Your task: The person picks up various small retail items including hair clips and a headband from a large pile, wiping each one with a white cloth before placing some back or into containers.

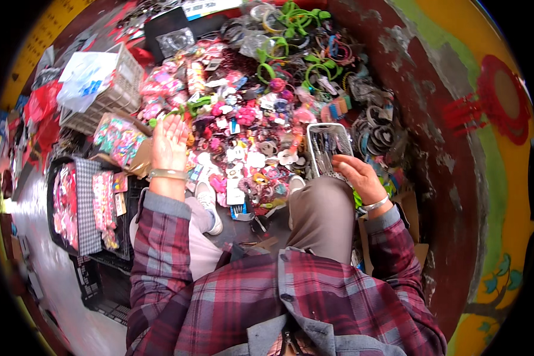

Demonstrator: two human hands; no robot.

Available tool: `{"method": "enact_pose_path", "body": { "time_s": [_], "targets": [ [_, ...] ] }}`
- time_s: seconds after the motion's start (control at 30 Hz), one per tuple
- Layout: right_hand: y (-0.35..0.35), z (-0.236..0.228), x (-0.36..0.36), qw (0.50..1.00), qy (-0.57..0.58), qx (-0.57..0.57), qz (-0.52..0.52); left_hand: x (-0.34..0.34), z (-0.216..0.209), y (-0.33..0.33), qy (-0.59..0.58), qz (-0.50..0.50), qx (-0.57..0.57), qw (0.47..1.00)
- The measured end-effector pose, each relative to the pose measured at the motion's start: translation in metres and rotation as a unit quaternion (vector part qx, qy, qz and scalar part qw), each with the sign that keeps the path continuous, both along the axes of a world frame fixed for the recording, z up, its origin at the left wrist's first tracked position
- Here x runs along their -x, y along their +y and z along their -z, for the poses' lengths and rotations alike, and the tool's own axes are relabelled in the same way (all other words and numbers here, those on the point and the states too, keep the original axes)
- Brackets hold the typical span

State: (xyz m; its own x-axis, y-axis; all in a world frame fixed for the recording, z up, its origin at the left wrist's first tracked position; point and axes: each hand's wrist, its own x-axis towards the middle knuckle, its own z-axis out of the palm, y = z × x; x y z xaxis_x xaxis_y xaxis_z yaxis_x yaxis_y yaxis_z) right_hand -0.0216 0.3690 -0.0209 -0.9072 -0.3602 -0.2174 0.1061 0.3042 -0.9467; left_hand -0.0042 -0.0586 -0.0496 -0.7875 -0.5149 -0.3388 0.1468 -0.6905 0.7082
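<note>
My left hand (170, 142) is raised with the palm up and the fingers stretched out, nothing in it. It hangs beside the left end of a heap of hair accessories (243, 151). On the right, a small white plastic basket (310, 149) stands by my raised knee, with thin dark and silvery items (326, 144) inside, perhaps hair clips. The fingers of my right hand (362, 179) are drawn together over the basket's near right corner. Whatever they pinch is too small or hidden to make out.
Green headbands (291, 24) and dark hair ties (378, 136) lie at the heap's far and right sides. To the left are a crate (127, 74) topped with a plastic bag, a carton of colourful packets (141, 157) and a black crate (59, 166). A maroon wall (451, 196) rises on the right.
</note>
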Motion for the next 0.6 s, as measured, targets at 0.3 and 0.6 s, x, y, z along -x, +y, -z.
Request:
{"method": "enact_pose_path", "body": {
  "time_s": [0.3, 0.6],
  "targets": [
    [-0.154, -0.035, -0.033, 0.856, 0.247, -0.164, -0.423, -0.055, -0.049, -0.089, 0.102, -0.215, -0.044, 0.970],
    [-0.200, 0.048, -0.042, 0.649, 0.264, -0.450, -0.553, -0.183, -0.033, -0.157, 0.063, -0.362, -0.063, 0.928]
  ]
}}
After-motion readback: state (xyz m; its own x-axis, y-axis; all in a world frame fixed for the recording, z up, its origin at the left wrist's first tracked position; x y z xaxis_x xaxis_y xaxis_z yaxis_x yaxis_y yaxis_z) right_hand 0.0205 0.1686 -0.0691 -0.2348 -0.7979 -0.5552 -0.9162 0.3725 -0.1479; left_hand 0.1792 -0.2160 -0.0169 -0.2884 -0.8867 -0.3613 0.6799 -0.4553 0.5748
